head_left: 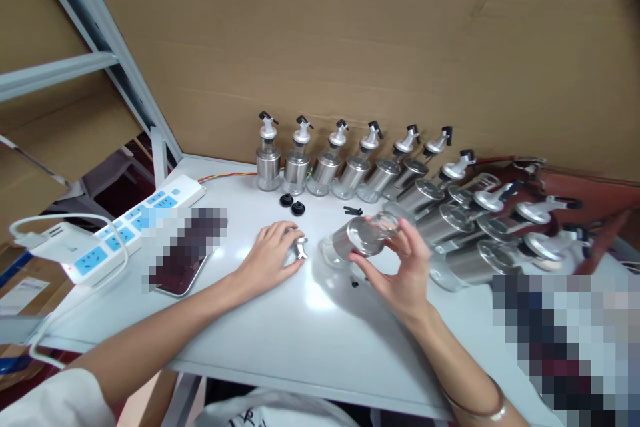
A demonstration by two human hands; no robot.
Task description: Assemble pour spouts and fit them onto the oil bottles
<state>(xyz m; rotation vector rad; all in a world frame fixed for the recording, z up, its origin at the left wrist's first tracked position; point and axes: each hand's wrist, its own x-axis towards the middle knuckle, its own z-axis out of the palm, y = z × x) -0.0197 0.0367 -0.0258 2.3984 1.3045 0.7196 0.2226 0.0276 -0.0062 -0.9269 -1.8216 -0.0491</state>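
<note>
My right hand [404, 273] grips a clear glass bottle with a steel sleeve [346, 237] near its neck. The bottle has no spout and is tilted, its mouth toward my hand and its base low over the table. My left hand [270, 259] rests on the table, thumb and fingers closed round a silver pour spout [301, 248], which is partly hidden. Two round black stoppers [292, 204] lie behind my hands. Black levers [353, 211] lie beyond the bottle, and tiny black parts [355, 284] sit beside my right thumb.
Several spouted bottles [326, 170] stand in a curved row along the back and right of the table. A power strip [135, 223] and a phone [185, 260] lie at left. A cardboard wall [320, 47] rises behind; a blurred-out patch [575, 347] covers the right corner.
</note>
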